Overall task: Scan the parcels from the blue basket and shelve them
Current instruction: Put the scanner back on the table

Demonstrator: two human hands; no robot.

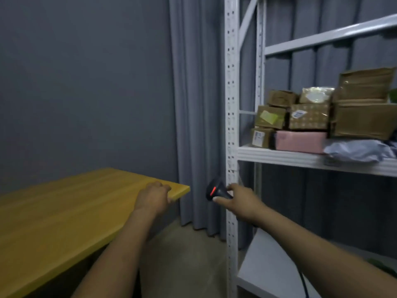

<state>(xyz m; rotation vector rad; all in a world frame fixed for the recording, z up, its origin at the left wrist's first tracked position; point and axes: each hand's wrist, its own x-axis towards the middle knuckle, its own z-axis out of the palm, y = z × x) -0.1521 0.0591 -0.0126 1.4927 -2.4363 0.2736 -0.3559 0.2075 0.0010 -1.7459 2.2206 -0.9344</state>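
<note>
Shelving of white perforated steel [232, 104] stands at right, its middle shelf stacked with brown cardboard and pink parcels [309, 121]. At left, the left hand [153, 198] curls its fingers over the far corner of a yellow wooden table [64, 211]. The right hand [240, 203] grips a black handheld barcode scanner [217, 191], its red light glowing, between thumb and fingers.

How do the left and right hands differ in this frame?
The left hand curls over the corner edge of the yellow wooden table, holding no tool; the right hand grips a black handheld scanner with a red light, clear of the table, by the white metal shelf post. Both reach forward, bare-armed.
</note>
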